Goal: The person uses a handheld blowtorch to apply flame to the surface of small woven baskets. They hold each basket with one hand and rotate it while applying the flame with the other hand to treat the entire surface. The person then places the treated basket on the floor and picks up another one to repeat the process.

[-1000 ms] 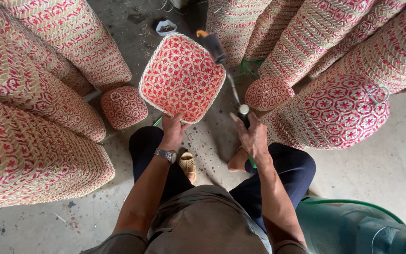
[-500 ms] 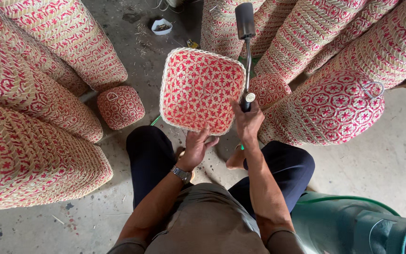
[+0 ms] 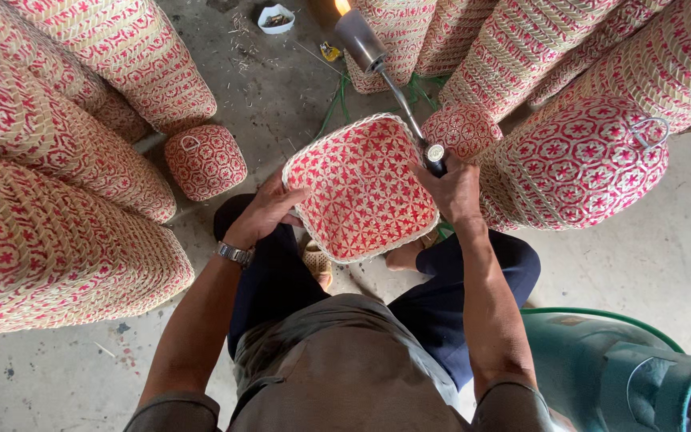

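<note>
while left hand (image 3: 265, 212) fingers pinch woven tray (image 3: 360, 188) rim | right hand (image 3: 453, 188) grips torch (image 3: 385, 76)

The square basket (image 3: 360, 188) at centre has a red star pattern on pale straw, with a pale rim. The stacked baskets (image 3: 57, 160) on the left carry red and beige zigzags. At lower right, the gas cylinder (image 3: 601, 368) is green. The floor (image 3: 281, 88) is grey.

Left hand (image 3: 264, 214) grips woven tray (image 3: 359, 188); right hand (image 3: 451, 186) holds, apparently, a torch (image 3: 377, 62).
</note>
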